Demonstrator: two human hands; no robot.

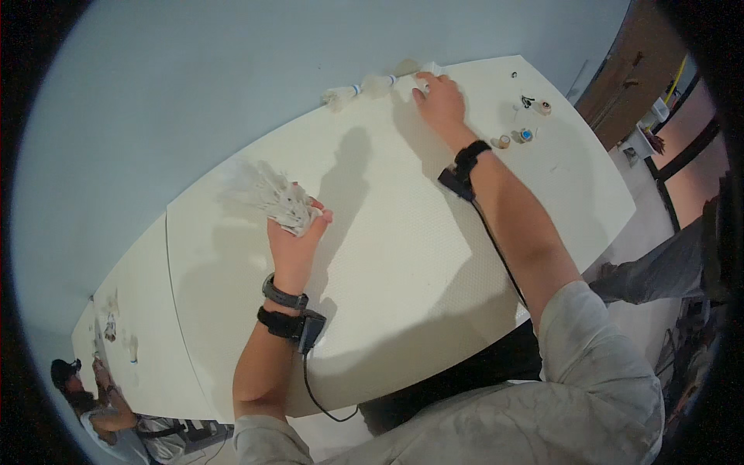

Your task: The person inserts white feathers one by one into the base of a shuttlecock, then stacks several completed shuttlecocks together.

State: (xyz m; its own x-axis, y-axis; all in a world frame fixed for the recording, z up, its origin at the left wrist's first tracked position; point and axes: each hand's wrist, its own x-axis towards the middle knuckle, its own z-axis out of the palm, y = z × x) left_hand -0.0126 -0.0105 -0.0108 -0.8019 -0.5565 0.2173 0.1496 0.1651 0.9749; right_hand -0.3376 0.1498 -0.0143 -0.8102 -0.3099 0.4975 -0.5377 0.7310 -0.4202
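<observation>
My left hand [294, 232] is closed around the base of a loose bundle of whitish, translucent strips [271, 194], raised over the white table. Their free ends fan out away from the palm, toward the wall. What the strips are I cannot make out. My right hand [443, 101] reaches to the table's far edge, thumb and fingers apart. Just beyond its fingertips lies a small white item [432, 68] against the wall. To the left of that hand, whitish bundles [377, 85] with blue bands lie in a row along the edge.
Small rolls of tape [526, 136] and a black cord-like piece [528, 101] lie on the right part of the white table [403, 256]. A pale wall [232, 85] borders the far side. Another person [101, 411] works at the far left; someone's leg [659, 267] shows at right.
</observation>
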